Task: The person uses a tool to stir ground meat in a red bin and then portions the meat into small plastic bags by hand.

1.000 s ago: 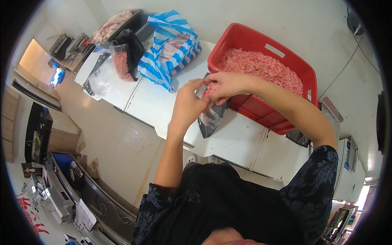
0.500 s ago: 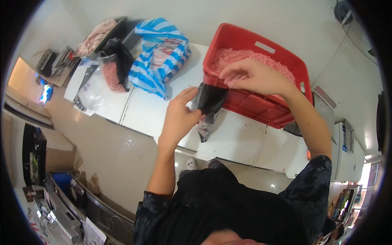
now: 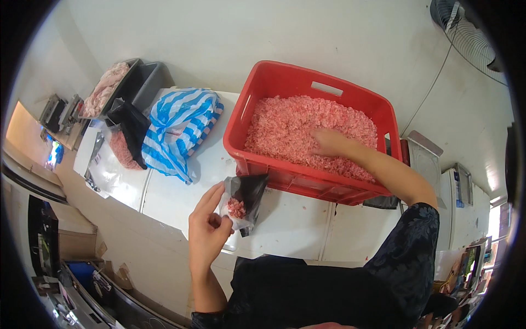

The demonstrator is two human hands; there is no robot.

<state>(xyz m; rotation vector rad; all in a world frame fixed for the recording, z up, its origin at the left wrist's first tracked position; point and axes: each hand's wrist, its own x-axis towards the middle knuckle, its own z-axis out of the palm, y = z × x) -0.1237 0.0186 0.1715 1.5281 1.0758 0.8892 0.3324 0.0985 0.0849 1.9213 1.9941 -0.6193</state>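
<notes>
My left hand (image 3: 205, 233) pinches the edge of a small plastic bag (image 3: 254, 192), clear on one side and black on the other. A small clump of pink minced meat (image 3: 236, 208) shows inside the bag. It is held just in front of a red plastic crate (image 3: 307, 178), over the white worktop. Loose pink minced meat (image 3: 290, 129) fills much of the crate. My right hand (image 3: 330, 143) reaches over the crate's near rim and into this meat; its fingertips are sunk in and hidden.
Left of the crate lies a blue-and-white striped plastic bag (image 3: 183, 118). Beyond it are a black bag (image 3: 130, 129), a clear bag of pink meat (image 3: 121, 151) and grey tubs (image 3: 150, 82), one holding pale meat. A fan (image 3: 474, 46) stands at the far right.
My right hand has moved from beside the small bag into the meat in the crate. My left hand has tilted the bag, showing its clear side. The view has shifted.
</notes>
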